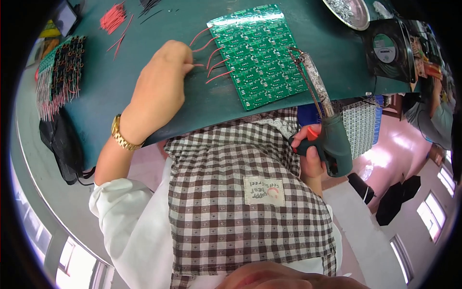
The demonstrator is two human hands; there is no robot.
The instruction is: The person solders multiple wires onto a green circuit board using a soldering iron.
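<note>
A green printed circuit board panel [257, 58] lies on the dark green table, with several red wires [220, 78] sticking out from its left edge. My left hand [161, 79] is beside that edge, closed in a pinch on a short red wire [198, 65]. Its fingertips are partly hidden behind the hand. In my right hand [310, 154], fingers wrap round the grip of a dark soldering gun [338, 144] with a red trigger. The gun points up and away from me, and its tip is over the right part of the board.
Loose red wires [112, 19] and black wires [149, 6] lie at the far left. A stack of wired boards [60, 72] stands at the left edge. A metal bowl [364, 20] and a black fan [390, 50] stand far right. Another person [435, 113] is at right.
</note>
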